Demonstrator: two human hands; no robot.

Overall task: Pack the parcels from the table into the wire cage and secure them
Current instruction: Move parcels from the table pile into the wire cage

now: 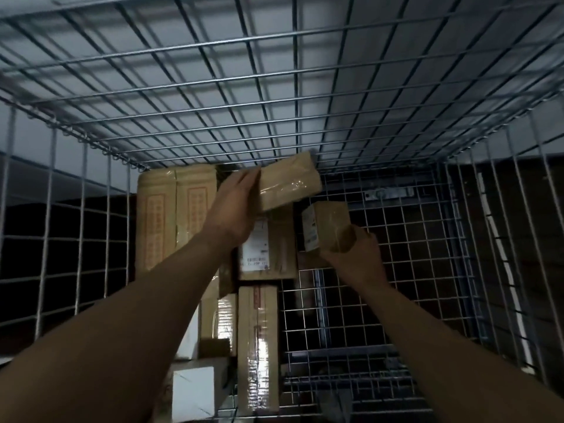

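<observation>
Down inside the wire cage (293, 123), packing looks partly done. A row of stacked parcels (258, 346) already fills the left side of the floor, from a tall printed carton (171, 215) against the far wall to a white box (195, 389) nearest the camera. The left hand (235, 206) grips one end of a long taped parcel (290, 181), held tilted above the stack near the far wall. The right hand (351, 248) has its fingers wrapped round the lower end of a small box (326, 227), held just right of the stack and clear of the floor. Both have yet to be set down, and I judge the securing step not yet begun. The desk is out of view, so how many parcels wait there cannot be told. The right half of the mesh floor (396, 270) lies bare, giving broad room, and the side walls are well apart from both hands.
</observation>
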